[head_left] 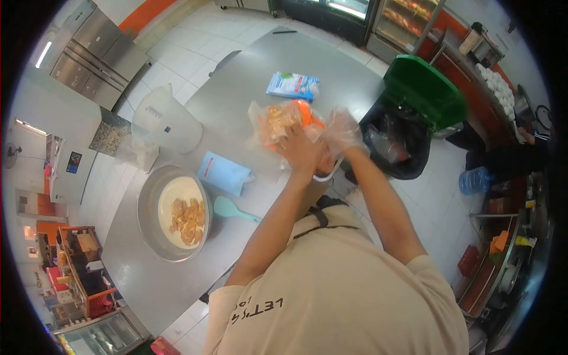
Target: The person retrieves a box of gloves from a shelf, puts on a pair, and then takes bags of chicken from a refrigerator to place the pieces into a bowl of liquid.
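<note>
My left hand [297, 149] is bare and lies against a clear plastic bag [275, 121] with orange contents; its fingers are partly spread on the bag. My right hand [346, 135] wears a clear plastic glove and is beside the bag, over a white-rimmed container [329, 176]; its fingers are blurred by the glove. Behind the bag lies a blue and white packet [293, 86]. Nearer on the left are a light blue pouch [225, 173], a mint spatula [234, 209] and a metal bowl [144, 220] holding cream liquid and brown pieces [188, 220].
The steel table [236, 106] spans the middle. A clear measuring jug [165, 121] stands at its left edge. At the right is a black-lined bin [397, 142] with a green lid [427, 89]. A person in dark clothing [503, 160] is at the far right.
</note>
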A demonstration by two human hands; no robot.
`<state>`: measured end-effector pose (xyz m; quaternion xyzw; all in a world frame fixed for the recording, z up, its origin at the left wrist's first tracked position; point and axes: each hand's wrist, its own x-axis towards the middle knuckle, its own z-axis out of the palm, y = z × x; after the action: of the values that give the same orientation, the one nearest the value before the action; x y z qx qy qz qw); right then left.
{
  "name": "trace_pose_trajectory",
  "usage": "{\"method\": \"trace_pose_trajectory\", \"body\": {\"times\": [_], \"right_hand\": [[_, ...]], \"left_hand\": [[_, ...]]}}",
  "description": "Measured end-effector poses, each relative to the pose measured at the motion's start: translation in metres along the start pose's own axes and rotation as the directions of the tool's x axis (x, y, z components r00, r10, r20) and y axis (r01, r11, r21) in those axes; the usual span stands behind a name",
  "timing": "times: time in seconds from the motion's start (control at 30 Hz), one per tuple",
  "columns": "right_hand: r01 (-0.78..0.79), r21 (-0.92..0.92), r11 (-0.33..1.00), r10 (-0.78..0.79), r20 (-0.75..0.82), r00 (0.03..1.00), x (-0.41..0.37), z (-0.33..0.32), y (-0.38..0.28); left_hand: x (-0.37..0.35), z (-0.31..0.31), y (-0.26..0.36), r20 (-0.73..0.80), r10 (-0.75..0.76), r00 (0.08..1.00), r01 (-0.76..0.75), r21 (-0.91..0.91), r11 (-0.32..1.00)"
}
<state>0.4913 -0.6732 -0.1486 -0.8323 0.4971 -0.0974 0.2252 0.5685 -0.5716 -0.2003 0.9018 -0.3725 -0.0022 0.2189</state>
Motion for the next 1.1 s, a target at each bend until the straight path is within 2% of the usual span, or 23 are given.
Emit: {"method": "trace_pose_trajectory", "body": {"times": [0.1, 0.13, 0.3, 0.37, 0.4, 0.47, 0.53, 0.57, 0.6, 0.63, 0.67, 0.7, 0.73, 0.77, 0.8, 0.83, 0.87, 0.9, 0.93, 0.97, 1.03, 1.07, 1.1], "right_hand": [[0.023, -0.102, 0.995, -0.031, -0.080, 0.996, 0.022, 0.017, 0.029], [0.027, -0.131, 0.991, -0.045, -0.136, 0.990, 0.030, 0.017, 0.032], [-0.044, -0.118, 0.992, 0.030, -0.112, 0.993, 0.053, 0.018, 0.064], [-0.053, -0.129, 0.990, 0.042, -0.088, 0.995, 0.054, 0.008, 0.062], [-0.095, -0.121, 0.988, 0.090, -0.048, 0.995, 0.048, 0.003, 0.057], [-0.128, -0.111, 0.986, 0.127, -0.017, 0.992, 0.047, 0.003, 0.056], [-0.045, -0.081, 0.996, 0.033, -0.145, 0.989, 0.048, 0.017, 0.061], [-0.043, -0.084, 0.996, 0.029, -0.154, 0.988, 0.045, 0.014, 0.064], [0.062, -0.206, 0.977, -0.089, -0.122, 0.989, 0.041, 0.007, 0.059], [0.173, -0.323, 0.931, -0.204, -0.065, 0.977, 0.034, 0.002, 0.053], [0.192, -0.333, 0.923, -0.221, -0.048, 0.974, 0.028, -0.006, 0.046], [0.279, -0.270, 0.922, -0.267, 0.083, 0.960, 0.020, -0.015, 0.037], [0.357, -0.195, 0.913, -0.317, 0.210, 0.925, 0.014, -0.017, 0.030], [0.381, -0.197, 0.903, -0.336, 0.230, 0.914, 0.009, -0.009, 0.024], [0.546, -0.042, 0.837, -0.531, 0.182, 0.828, 0.002, 0.002, 0.020], [0.685, 0.108, 0.720, -0.694, 0.098, 0.713, 0.002, 0.013, 0.020], [0.694, 0.118, 0.710, -0.704, 0.109, 0.702, 0.011, 0.034, 0.026], [0.688, 0.246, 0.683, -0.721, 0.071, 0.689, 0.024, 0.063, 0.036], [0.673, 0.369, 0.641, -0.732, 0.032, 0.680, 0.028, 0.067, 0.031], [0.677, 0.378, 0.632, -0.742, 0.042, 0.669, 0.031, 0.063, 0.033], [0.875, -0.013, 0.484, -0.858, 0.186, 0.478, 0.024, 0.019, 0.013], [0.879, -0.003, 0.477, -0.862, 0.194, 0.469, 0.027, 0.025, 0.016], [0.873, -0.038, 0.486, -0.828, 0.298, 0.474, 0.031, 0.032, 0.019]], "left_hand": [[-0.015, -0.015, 0.008, -0.040, -0.093, 0.995, 0.088, -0.105, 0.991], [-0.022, -0.024, 0.010, 0.002, -0.103, 0.995, 0.102, -0.169, 0.980], [-0.053, -0.056, 0.005, 0.139, -0.131, 0.982, 0.172, -0.345, 0.923], [-0.059, -0.058, 0.001, 0.089, -0.069, 0.994, 0.105, -0.506, 0.856], [-0.065, -0.061, -0.004, 0.091, -0.072, 0.993, 0.109, -0.506, 0.856], [-0.063, -0.068, -0.013, 0.043, 0.010, 0.999, 0.019, -0.624, 0.781], [-0.053, -0.073, -0.013, 0.029, -0.014, 0.999, 0.029, -0.642, 0.766], [-0.046, -0.074, -0.012, 0.022, -0.042, 0.999, 0.046, -0.664, 0.747], [-0.032, -0.072, -0.016, 0.012, -0.047, 0.999, 0.043, -0.672, 0.739], [-0.014, -0.067, -0.025, -0.085, -0.017, 0.996, -0.043, -0.655, 0.754], [0.001, -0.061, -0.030, -0.177, 0.007, 0.984, -0.118, -0.628, 0.770], [0.015, -0.059, -0.029, -0.176, -0.022, 0.984, -0.095, -0.632, 0.769], [0.032, -0.059, -0.026, -0.191, 0.064, 0.980, -0.167, -0.594, 0.787], [0.045, -0.060, -0.024, -0.202, 0.152, 0.967, -0.241, -0.551, 0.799], [0.052, -0.061, -0.020, -0.205, 0.127, 0.971, -0.221, -0.549, 0.806], [0.059, -0.062, -0.012, -0.157, 0.164, 0.974, -0.224, -0.548, 0.806], [0.062, -0.063, -0.005, -0.108, 0.203, 0.973, -0.229, -0.548, 0.805], [0.063, -0.064, -0.001, -0.108, 0.185, 0.977, -0.214, -0.543, 0.812], [0.065, -0.065, 0.004, -0.080, 0.205, 0.976, -0.216, -0.526, 0.823], [0.067, -0.065, 0.006, -0.052, 0.222, 0.974, -0.217, -0.510, 0.832], [0.071, -0.063, 0.004, -0.061, 0.186, 0.981, -0.192, -0.486, 0.853], [0.072, -0.061, 0.004, -0.069, 0.172, 0.983, -0.184, -0.467, 0.865], [0.073, -0.063, 0.005, -0.070, 0.157, 0.985, -0.171, -0.465, 0.868]]}}
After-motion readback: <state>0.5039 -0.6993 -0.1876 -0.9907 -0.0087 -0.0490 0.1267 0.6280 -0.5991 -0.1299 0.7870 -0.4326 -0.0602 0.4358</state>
